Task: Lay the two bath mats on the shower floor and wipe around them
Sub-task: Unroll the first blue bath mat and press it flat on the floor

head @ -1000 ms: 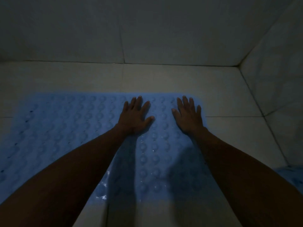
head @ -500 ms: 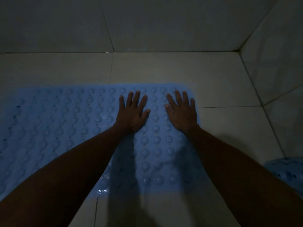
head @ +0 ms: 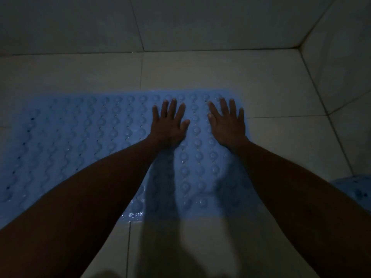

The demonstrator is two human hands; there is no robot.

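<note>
Left hand (head: 167, 125) and right hand (head: 227, 125) press flat, fingers spread, on the blue bath mat (head: 80, 141). Second mat (head: 355, 189) lies near the right wall (head: 341, 77).

Dim light falls on a pale tiled floor (head: 200, 73) meeting tiled walls (head: 200, 21) at a corner.

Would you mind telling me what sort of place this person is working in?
Most likely a tiled shower stall: pale floor tiles meet tiled walls at a corner, and both hands press flat on a blue bath mat studded with bumps.
</note>
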